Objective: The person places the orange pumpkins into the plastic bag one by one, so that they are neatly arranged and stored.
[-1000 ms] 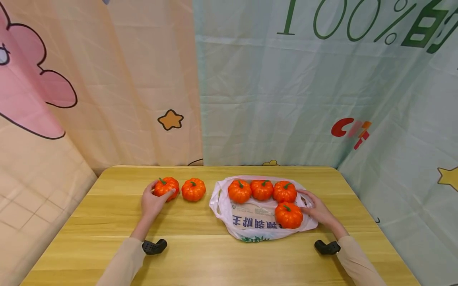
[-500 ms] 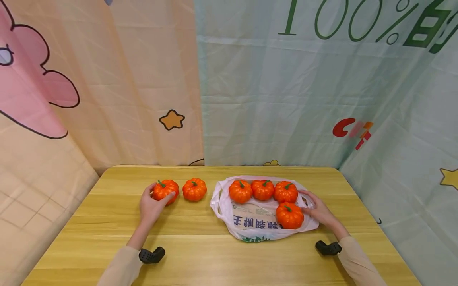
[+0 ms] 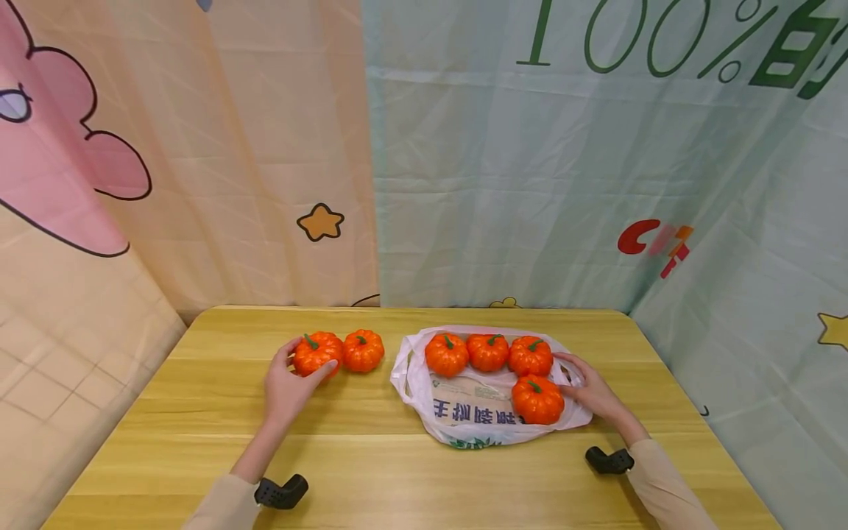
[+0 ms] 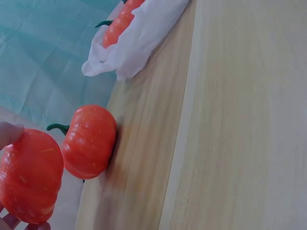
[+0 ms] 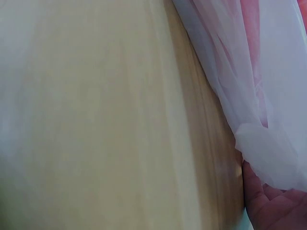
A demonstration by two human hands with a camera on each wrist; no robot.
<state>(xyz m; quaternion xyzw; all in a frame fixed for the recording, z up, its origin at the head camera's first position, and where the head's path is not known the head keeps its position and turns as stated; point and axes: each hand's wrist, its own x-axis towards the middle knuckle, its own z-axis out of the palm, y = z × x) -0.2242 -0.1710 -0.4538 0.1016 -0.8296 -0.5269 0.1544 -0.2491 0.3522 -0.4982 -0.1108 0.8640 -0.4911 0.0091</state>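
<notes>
In the head view my left hand [image 3: 289, 383] grips a small orange pumpkin [image 3: 319, 353] with a green stem, thumb on the near side and fingers around the far left. In the left wrist view this pumpkin [image 4: 31, 177] seems raised off the tabletop. Just to its right sits a second pumpkin [image 3: 363, 350]. Several more pumpkins, one of them the front pumpkin [image 3: 537, 400], lie inside a spread white plastic bag [image 3: 416, 372]. My right hand [image 3: 596, 390] holds the bag's right edge; some of its fingers are hidden by plastic in the right wrist view.
The wooden table [image 3: 397, 486] ends at a printed cloth backdrop [image 3: 503, 184] behind it. The bag's loose handle [image 3: 400, 375] spreads toward the left pumpkins. Black wrist devices, such as the left one [image 3: 281, 492], sit at both cuffs.
My left hand with its pumpkin dips slightly, then shifts right, closing the gap to the neighbouring pumpkin in the head view. The right hand and the bag stay in place.
</notes>
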